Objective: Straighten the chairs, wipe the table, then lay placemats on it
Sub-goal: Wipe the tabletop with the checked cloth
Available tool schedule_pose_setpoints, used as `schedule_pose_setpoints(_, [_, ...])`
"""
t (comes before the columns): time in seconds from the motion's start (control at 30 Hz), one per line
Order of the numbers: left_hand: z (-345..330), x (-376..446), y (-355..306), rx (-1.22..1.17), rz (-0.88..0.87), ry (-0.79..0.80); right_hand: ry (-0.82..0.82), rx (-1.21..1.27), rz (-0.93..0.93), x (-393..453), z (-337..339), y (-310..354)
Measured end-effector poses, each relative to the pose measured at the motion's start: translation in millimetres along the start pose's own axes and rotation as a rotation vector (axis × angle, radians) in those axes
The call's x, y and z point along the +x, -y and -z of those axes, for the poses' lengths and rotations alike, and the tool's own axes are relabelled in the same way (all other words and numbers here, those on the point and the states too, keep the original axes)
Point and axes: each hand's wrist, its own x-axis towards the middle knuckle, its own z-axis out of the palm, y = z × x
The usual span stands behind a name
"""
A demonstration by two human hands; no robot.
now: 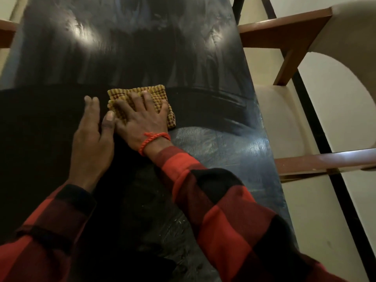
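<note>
2 arms in red-and-black checked sleeves reach over a dark table [213, 143]. The left hand [92, 137] lies flat on the tabletop, fingers straight and close together. Just beside it, the right hand [140, 117], a red cord bracelet [151, 140] at the wrist, presses a folded yellow waffle-weave cloth [142, 94] with fingers spread wide. A cream-cushioned wooden chair [284, 119] stands at the table's right edge.
</note>
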Motion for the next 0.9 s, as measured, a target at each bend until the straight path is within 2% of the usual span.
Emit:
schedule_pose_setpoints(0.23, [-22.2, -1.0, -0.3, 0.154, -0.067, 0.164, -0.065, -0.098, -0.161, 10.0, 18.6, -84.7])
schedule_pose_setpoints(0.4, [-26.2, -2.9, 0.4, 0.286, -0.083, 0.161, -0.108, -0.124, -0.313, -7.1, 46.9, -175.7])
schedule_pose_setpoints(0.53, [-16.1, 1.2, -3.3, 0.299, -0.078, 0.183, -0.151, -0.133, -0.427, -41.8, 61.5, -226.0])
schedule_pose_setpoints(0.63, [-14.9, 1.0, -2.4, 0.291, -0.076, 0.177, -0.151, -0.087, -0.461, -54.8, 62.9, -238.1])
schedule_pose_setpoints(0.9, [-24.7, 0.9, 0.4, 0.359, -0.055, 0.16, -0.171, -0.175, -0.458, -33.4, 57.2, -226.9])
